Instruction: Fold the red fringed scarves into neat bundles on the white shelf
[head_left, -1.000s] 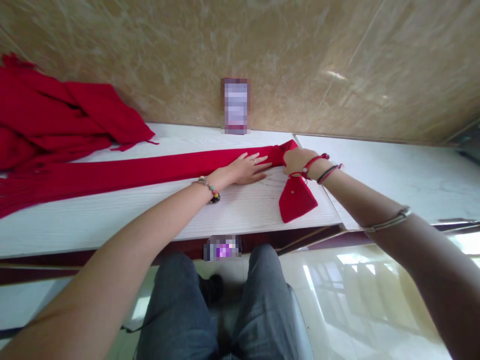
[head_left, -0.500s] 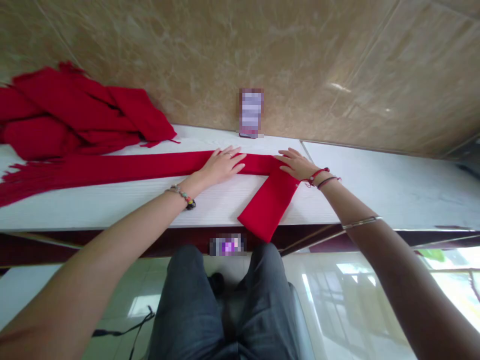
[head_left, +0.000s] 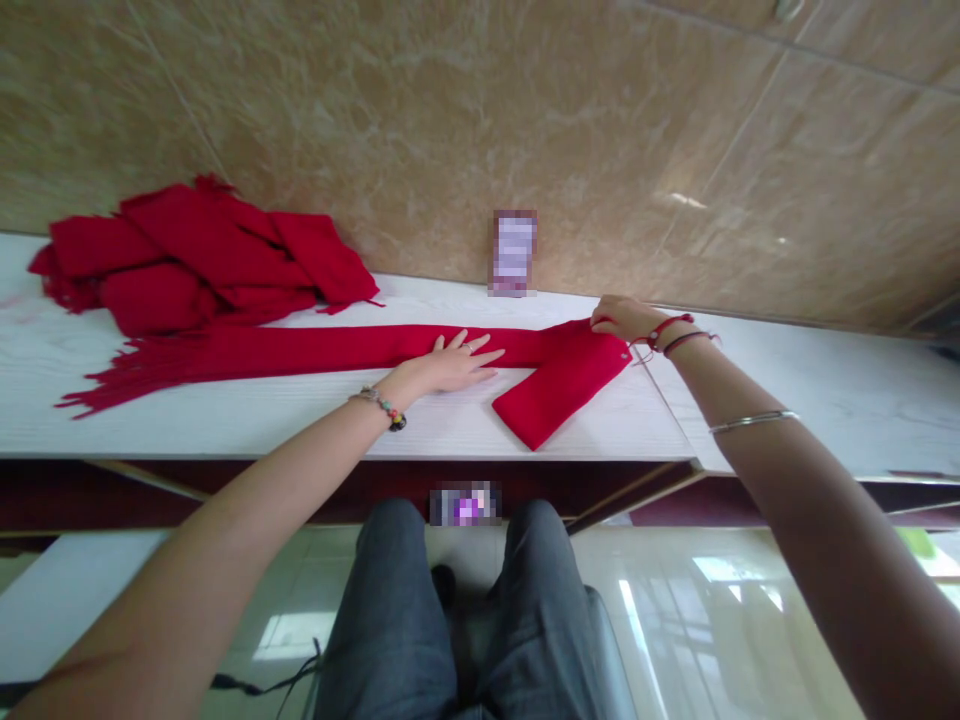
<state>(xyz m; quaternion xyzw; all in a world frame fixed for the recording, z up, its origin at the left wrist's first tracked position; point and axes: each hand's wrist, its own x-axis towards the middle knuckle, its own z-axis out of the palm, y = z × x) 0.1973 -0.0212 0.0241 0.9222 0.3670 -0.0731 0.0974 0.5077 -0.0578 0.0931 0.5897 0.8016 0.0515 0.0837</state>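
A long red scarf (head_left: 337,350) lies flat across the white table, its fringed end to the left. Its right part is folded over, and the folded flap slants toward the table's front edge. My left hand (head_left: 454,365) rests on the middle of the scarf with fingers spread. At the fold's upper right corner, my right hand (head_left: 619,315) pinches the cloth, its fingertips partly hidden.
A heap of red fringed cloth (head_left: 217,255) sits at the back left against the brown tiled wall (head_left: 420,130). A blurred-out upright item (head_left: 514,253) stands by the wall. The white table (head_left: 765,370) continues rightward; my knees are below its front edge.
My right hand has gone from lying spread on the fold to pinching its corner, shifting right. The flap now slants more sideways and is off the table's front edge. The camera view has shifted.
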